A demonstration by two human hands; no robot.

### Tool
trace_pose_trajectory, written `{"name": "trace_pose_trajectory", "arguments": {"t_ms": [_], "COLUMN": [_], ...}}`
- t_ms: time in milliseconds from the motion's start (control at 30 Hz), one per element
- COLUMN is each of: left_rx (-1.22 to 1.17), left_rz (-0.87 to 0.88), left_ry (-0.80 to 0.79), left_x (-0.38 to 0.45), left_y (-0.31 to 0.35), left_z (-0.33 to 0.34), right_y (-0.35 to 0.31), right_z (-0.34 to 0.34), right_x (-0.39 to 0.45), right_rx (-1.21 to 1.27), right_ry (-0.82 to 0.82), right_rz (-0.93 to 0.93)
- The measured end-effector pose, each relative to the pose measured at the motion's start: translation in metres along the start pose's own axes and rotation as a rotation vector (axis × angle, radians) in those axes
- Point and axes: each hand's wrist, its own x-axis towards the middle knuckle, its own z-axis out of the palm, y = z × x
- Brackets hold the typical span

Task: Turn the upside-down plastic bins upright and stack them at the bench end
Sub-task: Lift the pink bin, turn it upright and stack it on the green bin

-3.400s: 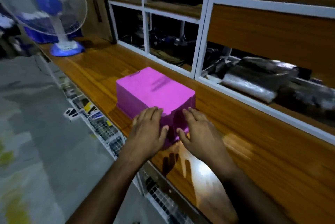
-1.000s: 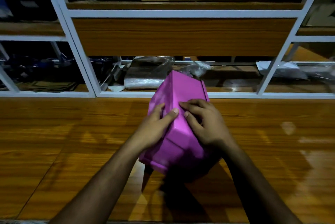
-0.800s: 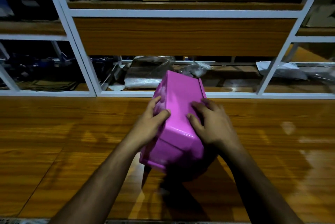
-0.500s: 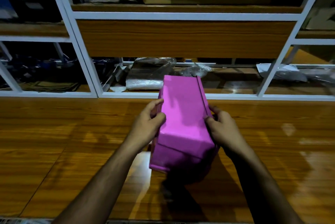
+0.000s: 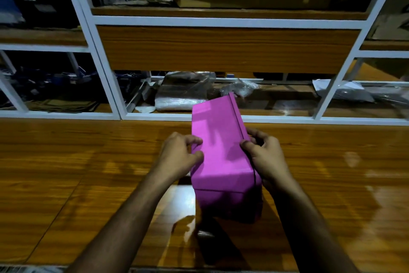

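Observation:
A magenta plastic bin [image 5: 219,146] is held in the air above the wooden bench [image 5: 88,173], turned on its side so that a flat wall faces up and its rim runs along the right edge. My left hand [image 5: 180,154] grips the bin's left side with curled fingers and thumb. Over on the other side, my right hand [image 5: 263,157] grips the rim, thumb on top. The bin's open mouth is hidden from me.
A white-framed shelf unit [image 5: 106,78] rises along the bench's far edge, with clear plastic bags [image 5: 183,93], papers and dark clutter inside. A wood-fronted panel [image 5: 221,49] hangs above the bags. The glossy bench top reflects light near the front edge.
The bin was lifted off the bench and rolled between my hands from a tilted pose to lying on its side. My right hand shifted from the top face to the right rim.

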Motion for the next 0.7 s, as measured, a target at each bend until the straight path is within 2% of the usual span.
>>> {"name": "trace_pose_trajectory", "arguments": {"t_ms": [67,167,267,433,567,700], "left_rx": [0.067,-0.041,-0.096,-0.150,-0.154,-0.206], "left_rz": [0.053,0.128,0.102,0.043,-0.051,-0.118], "left_ry": [0.038,0.028,0.076,0.077,0.087,0.130], "left_x": [0.000,0.000,0.003,0.007,0.008,0.005], "left_y": [0.003,0.015,0.024,0.018,0.006,0.004], "left_z": [0.000,0.001,0.004,-0.002,-0.006,-0.007], "right_y": [0.001,0.001,0.000,-0.002,0.003,0.011], "right_z": [0.000,0.004,0.014,0.031,0.038,0.036], "right_x": [0.000,0.002,0.002,-0.004,-0.006,-0.005], "right_rx": [0.066,0.091,0.071,0.149,0.061,-0.209], "right_ry": [0.006,0.010,-0.013,-0.181,-0.287,-0.426], "right_rz": [0.033,0.054,0.031,0.012,-0.056,-0.135]}}
